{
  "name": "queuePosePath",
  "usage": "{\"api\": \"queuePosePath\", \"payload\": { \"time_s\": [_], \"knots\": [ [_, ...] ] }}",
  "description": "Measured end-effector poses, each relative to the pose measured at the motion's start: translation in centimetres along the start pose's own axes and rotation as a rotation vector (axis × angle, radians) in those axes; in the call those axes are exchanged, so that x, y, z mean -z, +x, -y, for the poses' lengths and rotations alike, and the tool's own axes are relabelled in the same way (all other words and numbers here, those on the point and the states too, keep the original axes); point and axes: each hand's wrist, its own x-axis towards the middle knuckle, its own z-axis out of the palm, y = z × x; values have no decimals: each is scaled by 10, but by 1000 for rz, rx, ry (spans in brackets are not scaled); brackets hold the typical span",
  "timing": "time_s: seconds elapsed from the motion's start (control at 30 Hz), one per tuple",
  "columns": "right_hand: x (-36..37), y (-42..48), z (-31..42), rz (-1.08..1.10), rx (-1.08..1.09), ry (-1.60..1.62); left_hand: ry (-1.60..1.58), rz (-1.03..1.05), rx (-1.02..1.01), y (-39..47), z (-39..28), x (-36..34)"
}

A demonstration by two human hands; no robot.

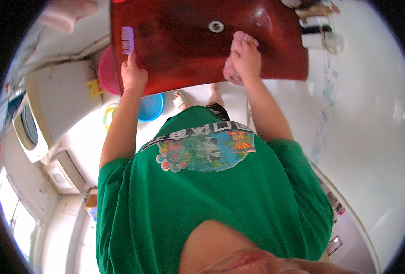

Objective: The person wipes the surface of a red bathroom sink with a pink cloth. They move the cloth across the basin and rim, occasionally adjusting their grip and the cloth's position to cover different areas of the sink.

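A dark red washbasin counter (182,68) with a round metal drain (216,26) lies before me. Near its left edge, my left hand (134,75) holds a purple comb (128,39) by one end, its teeth facing left. Towards the right of the basin, my right hand (248,61) is closed on a bunched pink cloth (234,70). The cloth reaches from the basin's inside to its front edge.
Toiletries and a white cup (313,40) stand at the counter's right end by a tiled wall. Below on the left are a pink basin (108,73), a blue basin (151,108) and a front-loading washing machine (29,125).
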Motion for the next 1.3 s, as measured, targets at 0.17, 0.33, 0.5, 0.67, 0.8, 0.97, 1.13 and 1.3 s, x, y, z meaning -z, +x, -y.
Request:
{"api": "queuePosePath", "payload": {
  "time_s": [0.17,0.33,0.5,0.67,0.8,0.97,1.13,1.3],
  "knots": [
    [16,-34,63,-73,500,55,-367,128,-360,-2,-86,-22],
    [-39,-60,59,96,545,249,-444,490,-354,-26,-252,-56],
    [-15,-63,47,138,711,169,-379,683,-311,-39,-359,-142],
    [-13,-74,29,454,562,482,-576,582,-572,-37,-409,-193],
    [-21,-65,16,606,348,643,-365,672,-732,-33,-387,-177],
    [-35,-40,10,192,514,475,-412,230,-797,-31,-275,-102],
    [-2,11,-5,399,294,423,-9,-113,-458,-27,-116,-55],
    [-34,39,-4,50,48,-142,187,-132,-343,-14,-59,-42]
  ]
}}
